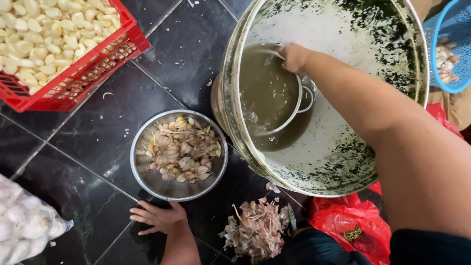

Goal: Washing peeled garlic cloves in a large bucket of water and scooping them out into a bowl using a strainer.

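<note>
My right hand (295,57) reaches down into a large tilted white bucket (338,162) and grips the rim of a metal strainer (294,110) dipped in murky greenish water. My left hand (158,216) rests flat on the dark tiled floor, fingers spread, just in front of a steel bowl (147,179) that holds unpeeled garlic cloves (180,148). The bucket's inner wall is spattered with green bits.
A red crate (73,86) of peeled garlic stands at the upper left. A clear bag of garlic bulbs (24,221) lies at the lower left. A pile of garlic skins (257,228) and a red plastic bag (348,221) lie near me. A blue basket (454,46) sits upper right.
</note>
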